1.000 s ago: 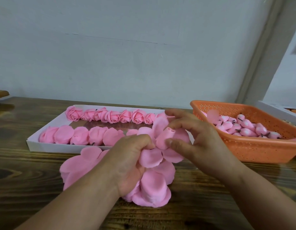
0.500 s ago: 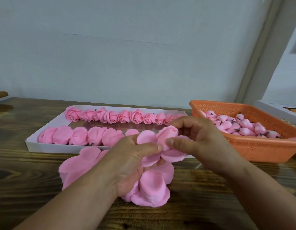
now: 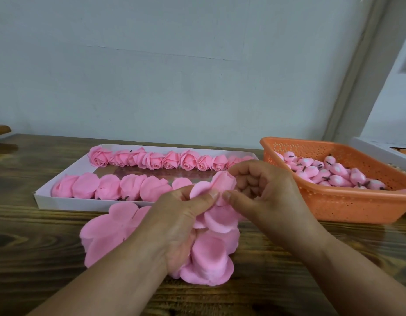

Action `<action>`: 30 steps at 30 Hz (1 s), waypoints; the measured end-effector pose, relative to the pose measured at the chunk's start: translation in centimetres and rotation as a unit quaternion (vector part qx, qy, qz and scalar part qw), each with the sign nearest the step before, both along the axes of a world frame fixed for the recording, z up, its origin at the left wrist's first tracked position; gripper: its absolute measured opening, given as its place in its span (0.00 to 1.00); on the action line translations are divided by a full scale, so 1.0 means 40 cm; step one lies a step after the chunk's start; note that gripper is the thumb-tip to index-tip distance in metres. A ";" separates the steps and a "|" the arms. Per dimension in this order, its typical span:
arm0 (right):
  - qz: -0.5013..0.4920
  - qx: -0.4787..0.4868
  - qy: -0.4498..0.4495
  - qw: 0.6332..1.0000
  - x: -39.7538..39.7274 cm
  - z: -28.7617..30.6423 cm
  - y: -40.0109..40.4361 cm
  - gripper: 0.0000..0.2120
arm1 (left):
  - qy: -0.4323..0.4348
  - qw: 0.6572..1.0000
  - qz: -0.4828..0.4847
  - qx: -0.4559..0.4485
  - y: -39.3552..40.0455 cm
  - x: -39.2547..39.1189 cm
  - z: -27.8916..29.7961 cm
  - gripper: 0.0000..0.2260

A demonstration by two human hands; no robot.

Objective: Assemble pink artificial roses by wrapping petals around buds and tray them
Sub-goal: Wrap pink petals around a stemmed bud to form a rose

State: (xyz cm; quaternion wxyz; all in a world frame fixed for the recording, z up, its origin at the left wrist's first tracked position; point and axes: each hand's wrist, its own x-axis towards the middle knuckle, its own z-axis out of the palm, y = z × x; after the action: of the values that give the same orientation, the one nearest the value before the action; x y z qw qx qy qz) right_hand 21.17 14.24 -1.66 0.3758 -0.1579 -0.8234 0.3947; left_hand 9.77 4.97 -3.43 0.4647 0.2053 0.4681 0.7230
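Observation:
My left hand (image 3: 181, 224) grips a bunch of flat pink petals (image 3: 211, 254) that hangs down to the table, its thumb pressing a petal near the top. My right hand (image 3: 263, 195) curls round a half-wrapped pink rose (image 3: 222, 185) and pinches its petals beside my left thumb; the bud inside is hidden. More loose petals (image 3: 106, 233) lie on the table left of my left wrist. Behind the hands, a white tray (image 3: 65, 201) holds a back row of finished roses (image 3: 151, 159) and a front row of roses (image 3: 106, 187).
An orange perforated basket (image 3: 347, 208) filled with pink buds (image 3: 334, 174) stands at the right on the dark wooden table (image 3: 26, 247). A white box edge (image 3: 379, 151) shows behind the basket. A pale wall rises close behind the tray.
My hands have come closer together and dropped slightly. The spread petals in front of the tray have been folded in around the rose in my right hand.

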 end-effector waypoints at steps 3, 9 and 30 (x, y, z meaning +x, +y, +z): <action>0.090 -0.122 0.009 0.988 0.007 0.004 0.030 0.05 | -0.014 1.000 -0.022 -0.006 -0.003 -0.008 0.004 0.18; 0.136 -0.119 -0.032 0.983 0.016 -0.004 0.067 0.08 | -0.022 0.996 -0.085 -0.009 -0.010 -0.017 0.008 0.19; 0.133 -0.053 0.013 0.990 -0.002 -0.030 0.048 0.09 | 0.126 0.986 0.065 -0.093 0.008 -0.028 -0.020 0.06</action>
State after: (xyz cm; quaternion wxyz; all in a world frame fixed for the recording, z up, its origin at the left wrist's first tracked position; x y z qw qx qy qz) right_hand 21.09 16.16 -2.87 0.3221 -0.0617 -0.8101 0.4860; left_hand 8.65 5.27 -4.25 0.3711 0.2205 0.6005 0.6731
